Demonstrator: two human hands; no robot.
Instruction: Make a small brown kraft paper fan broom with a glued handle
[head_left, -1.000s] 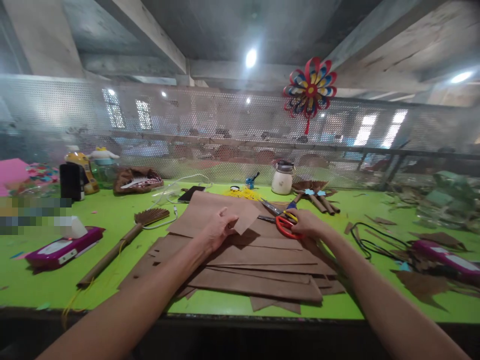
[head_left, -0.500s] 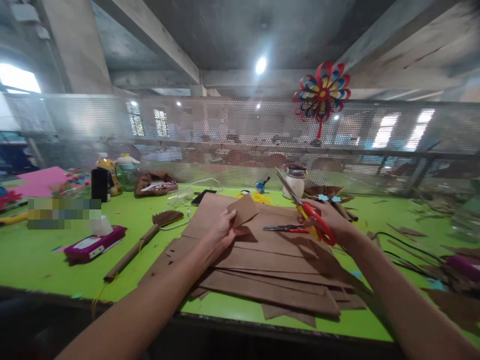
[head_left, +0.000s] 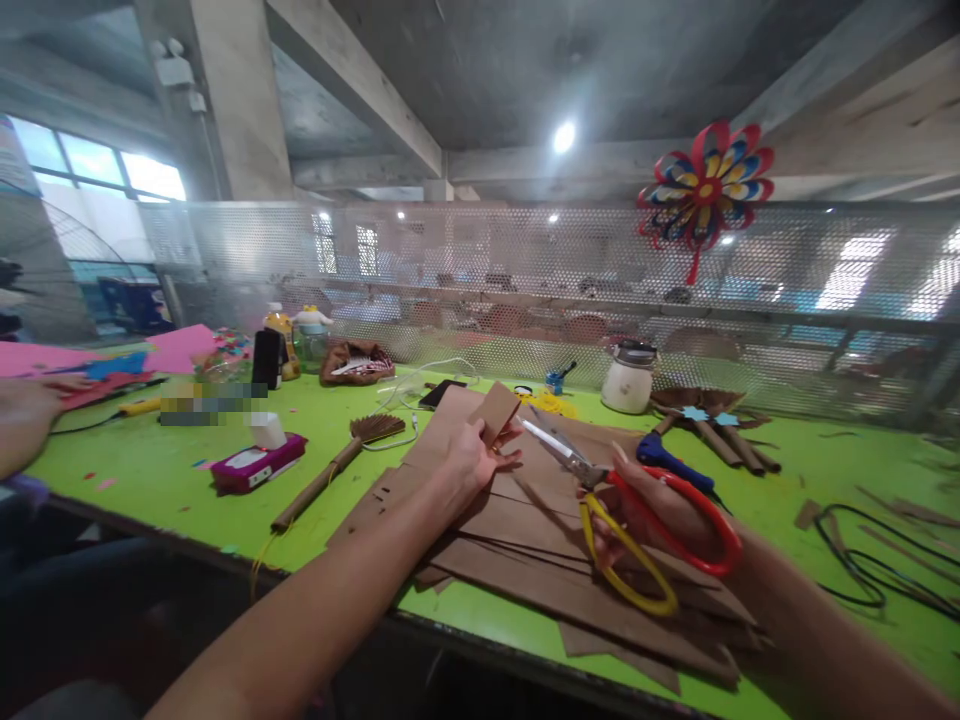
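Between the thumb and fingers of my left hand (head_left: pixel 474 462) is a small folded piece of brown paper (head_left: pixel 498 408), held up above the pile. My right hand (head_left: pixel 637 505) grips a pair of scissors (head_left: pixel 574 462) with one red and one yellow handle. Their blades point up and left, and the tips come close to the small paper without plainly touching it. Under both hands lies a stack of large brown paper sheets (head_left: pixel 525 580) on the green table (head_left: pixel 172 485). A blue-handled tool, perhaps a glue gun (head_left: pixel 675 468), lies beyond my right hand.
Left of the stack lie a brown paper fan with a rolled handle (head_left: pixel 322 482) and a purple box (head_left: pixel 259 465). A white jar (head_left: pixel 628 380) stands behind, near the mesh screen (head_left: pixel 480 260). Black cable (head_left: pixel 862 560) coils at right. Another person's hand (head_left: pixel 30 415) is at far left.
The view has turned left. My right hand has drawn the scissors nearer and tilted the blades toward the paper in my left hand. Another person's hand has come into view.
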